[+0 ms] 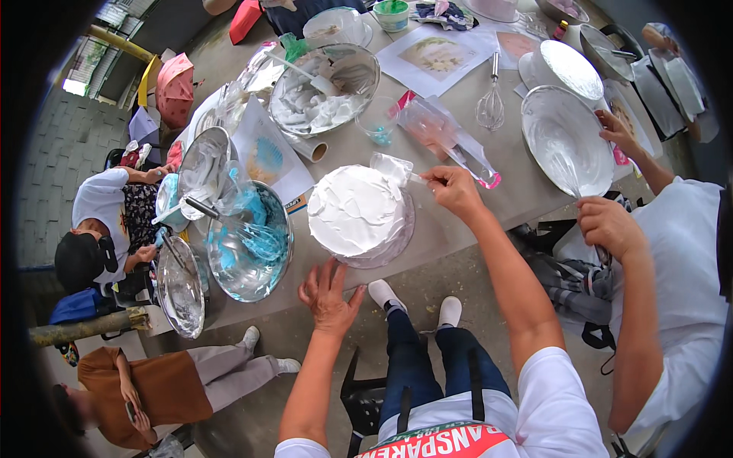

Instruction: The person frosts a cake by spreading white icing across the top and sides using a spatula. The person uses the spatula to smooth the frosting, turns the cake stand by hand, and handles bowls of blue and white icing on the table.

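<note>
We found the round, white-frosted cake (353,208) at frame centre. The right hand (456,191) pinched a white, flat-bladed spatula (392,167); the left hand (331,296), spread, empty, was beside the cake's lower edge. Overpressing, we judged, could gouge it.

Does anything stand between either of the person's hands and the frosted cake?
Nothing visible blocks the left hand from the cake. Between the right hand and the cake is only the held spatula, at the cake's edge.
</note>
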A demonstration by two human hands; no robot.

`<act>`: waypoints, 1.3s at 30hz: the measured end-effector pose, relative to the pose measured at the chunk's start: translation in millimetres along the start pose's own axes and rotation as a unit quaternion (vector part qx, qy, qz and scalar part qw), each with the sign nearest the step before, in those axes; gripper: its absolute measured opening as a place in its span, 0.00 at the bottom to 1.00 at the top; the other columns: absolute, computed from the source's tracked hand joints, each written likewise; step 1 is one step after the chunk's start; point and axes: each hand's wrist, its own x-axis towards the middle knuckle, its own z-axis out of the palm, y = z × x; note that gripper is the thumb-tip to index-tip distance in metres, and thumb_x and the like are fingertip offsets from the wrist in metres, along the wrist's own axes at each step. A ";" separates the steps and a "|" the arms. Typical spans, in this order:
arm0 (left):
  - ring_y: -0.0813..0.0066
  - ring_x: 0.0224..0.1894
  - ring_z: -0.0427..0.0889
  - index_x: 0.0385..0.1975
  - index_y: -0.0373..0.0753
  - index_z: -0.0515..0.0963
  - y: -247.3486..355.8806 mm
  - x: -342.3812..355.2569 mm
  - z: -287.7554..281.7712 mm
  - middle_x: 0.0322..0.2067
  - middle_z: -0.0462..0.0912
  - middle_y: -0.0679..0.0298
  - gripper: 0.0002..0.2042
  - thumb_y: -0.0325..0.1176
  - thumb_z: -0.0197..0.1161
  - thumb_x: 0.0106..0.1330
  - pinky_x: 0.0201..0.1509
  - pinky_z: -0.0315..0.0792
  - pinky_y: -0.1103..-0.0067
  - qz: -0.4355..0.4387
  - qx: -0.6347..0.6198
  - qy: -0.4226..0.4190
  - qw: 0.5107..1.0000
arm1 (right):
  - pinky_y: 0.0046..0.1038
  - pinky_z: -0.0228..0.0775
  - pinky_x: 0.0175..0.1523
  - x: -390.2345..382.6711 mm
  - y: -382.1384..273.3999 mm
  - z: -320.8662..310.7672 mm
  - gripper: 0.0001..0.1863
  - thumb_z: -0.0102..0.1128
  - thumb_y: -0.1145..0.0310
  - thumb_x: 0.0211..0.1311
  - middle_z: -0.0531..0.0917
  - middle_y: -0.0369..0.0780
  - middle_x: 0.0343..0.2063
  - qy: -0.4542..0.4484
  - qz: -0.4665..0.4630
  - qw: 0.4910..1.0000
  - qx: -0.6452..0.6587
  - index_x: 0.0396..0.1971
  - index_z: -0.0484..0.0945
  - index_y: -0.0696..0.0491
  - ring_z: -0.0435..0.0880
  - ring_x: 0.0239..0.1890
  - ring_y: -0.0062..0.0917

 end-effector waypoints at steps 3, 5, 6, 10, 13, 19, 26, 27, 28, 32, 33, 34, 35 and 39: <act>0.52 0.64 0.62 0.56 0.51 0.74 -2.6 -2.3 1.1 0.61 0.70 0.65 0.29 0.52 0.69 0.54 0.63 0.49 0.49 -0.002 -0.001 0.003 1.000 | 0.24 0.66 0.30 0.7 -2.3 0.0 0.09 0.59 0.78 0.55 0.80 0.41 0.18 -0.024 0.003 1.000 -0.010 0.35 0.85 0.57 0.72 0.21 0.17; 0.52 0.65 0.62 0.56 0.51 0.74 -2.5 -2.7 0.8 0.61 0.70 0.65 0.29 0.52 0.69 0.54 0.63 0.49 0.48 -0.003 -0.001 0.004 1.000 | 0.25 0.65 0.29 -1.2 -3.8 -0.6 0.09 0.59 0.77 0.56 0.80 0.41 0.18 -0.016 -0.021 0.999 -0.042 0.35 0.85 0.57 0.72 0.20 0.18; 0.52 0.65 0.62 0.57 0.51 0.74 -2.1 -2.3 0.7 0.61 0.70 0.65 0.29 0.52 0.69 0.54 0.63 0.49 0.48 -0.004 -0.002 0.002 1.000 | 0.25 0.65 0.29 -1.5 -4.6 -0.7 0.09 0.59 0.77 0.56 0.80 0.41 0.18 -0.017 -0.021 0.999 -0.042 0.35 0.85 0.57 0.72 0.20 0.18; 0.51 0.65 0.62 0.57 0.51 0.74 -1.3 -1.4 1.0 0.61 0.71 0.65 0.29 0.52 0.69 0.54 0.62 0.50 0.47 -0.004 -0.002 0.001 1.000 | 0.26 0.67 0.30 -3.3 -3.8 -2.7 0.09 0.60 0.76 0.55 0.81 0.42 0.19 -0.017 -0.021 0.999 -0.042 0.35 0.85 0.57 0.74 0.21 0.20; 0.52 0.64 0.62 0.56 0.51 0.74 -1.1 -1.1 1.7 0.61 0.71 0.65 0.29 0.51 0.69 0.54 0.62 0.50 0.47 -0.004 -0.008 0.004 1.000 | 0.25 0.68 0.31 -2.6 0.0 -2.7 0.09 0.60 0.76 0.55 0.82 0.43 0.20 -0.014 -0.031 0.999 -0.042 0.35 0.85 0.57 0.76 0.21 0.21; 0.51 0.65 0.62 0.56 0.51 0.75 0.3 -2.4 -2.6 0.61 0.70 0.66 0.29 0.49 0.71 0.53 0.62 0.50 0.47 -0.013 -0.016 -0.003 1.000 | 0.27 0.70 0.32 -8.3 -6.4 -6.6 0.09 0.59 0.77 0.55 0.84 0.44 0.23 -0.015 -0.040 0.997 -0.064 0.35 0.85 0.56 0.79 0.23 0.26; 0.51 0.64 0.62 0.56 0.48 0.75 5.3 -0.2 -9.5 0.61 0.71 0.65 0.29 0.47 0.71 0.52 0.63 0.51 0.51 -0.010 -0.022 0.014 1.000 | 0.34 0.74 0.38 -47.2 -36.0 -12.1 0.10 0.56 0.78 0.57 0.84 0.50 0.30 0.110 -0.062 0.981 -0.146 0.38 0.81 0.59 0.85 0.33 0.40; 0.51 0.65 0.61 0.56 0.48 0.75 3.2 -2.9 -6.7 0.61 0.70 0.65 0.29 0.48 0.71 0.52 0.63 0.51 0.49 -0.015 -0.030 0.018 0.999 | 0.34 0.74 0.38 -57.3 -39.3 -10.8 0.10 0.56 0.78 0.57 0.84 0.50 0.30 0.107 -0.070 0.981 -0.149 0.38 0.81 0.59 0.85 0.33 0.40; 0.51 0.66 0.60 0.56 0.49 0.75 3.2 -3.5 -4.3 0.62 0.70 0.66 0.29 0.49 0.71 0.52 0.64 0.50 0.48 -0.017 -0.039 0.024 0.999 | 0.35 0.74 0.39 -68.3 -38.9 -8.5 0.11 0.55 0.79 0.56 0.83 0.51 0.31 0.126 -0.061 0.979 -0.149 0.39 0.80 0.59 0.85 0.34 0.42; 0.51 0.64 0.62 0.56 0.47 0.74 15.4 -7.4 -3.3 0.61 0.71 0.65 0.30 0.49 0.70 0.51 0.63 0.51 0.50 -0.011 -0.044 0.028 0.999 | 0.38 0.75 0.43 -105.9 -23.4 3.4 0.12 0.54 0.81 0.55 0.83 0.53 0.34 0.152 -0.002 0.981 -0.117 0.40 0.79 0.60 0.84 0.37 0.47; 0.51 0.64 0.62 0.56 0.47 0.74 18.3 -7.4 -3.6 0.61 0.71 0.65 0.30 0.49 0.70 0.52 0.63 0.51 0.50 -0.018 -0.051 0.029 0.998 | 0.38 0.75 0.43 -109.5 -17.0 7.1 0.12 0.54 0.81 0.55 0.83 0.53 0.34 0.157 -0.004 0.981 -0.117 0.40 0.79 0.60 0.84 0.37 0.47; 0.51 0.64 0.62 0.56 0.47 0.74 20.1 -8.5 -3.9 0.61 0.71 0.65 0.30 0.49 0.70 0.52 0.63 0.51 0.49 -0.025 -0.057 0.027 0.998 | 0.39 0.75 0.45 -113.4 -13.9 12.4 0.13 0.54 0.81 0.55 0.83 0.53 0.36 0.150 0.012 0.981 -0.123 0.41 0.79 0.60 0.83 0.39 0.47; 0.51 0.64 0.62 0.56 0.47 0.74 21.5 -8.5 -4.2 0.61 0.71 0.65 0.30 0.49 0.70 0.52 0.63 0.51 0.49 -0.020 -0.056 0.028 0.998 | 0.39 0.74 0.47 -116.0 -10.8 15.6 0.13 0.55 0.81 0.54 0.83 0.53 0.38 0.142 0.027 0.981 -0.129 0.41 0.78 0.60 0.83 0.42 0.47; 0.50 0.64 0.62 0.56 0.46 0.74 22.0 -10.4 -7.1 0.61 0.71 0.65 0.31 0.49 0.70 0.52 0.63 0.52 0.48 -0.021 -0.032 0.028 0.999 | 0.41 0.73 0.49 -119.1 -13.4 30.1 0.15 0.55 0.82 0.52 0.82 0.53 0.41 0.136 0.043 0.982 -0.124 0.43 0.78 0.60 0.82 0.45 0.47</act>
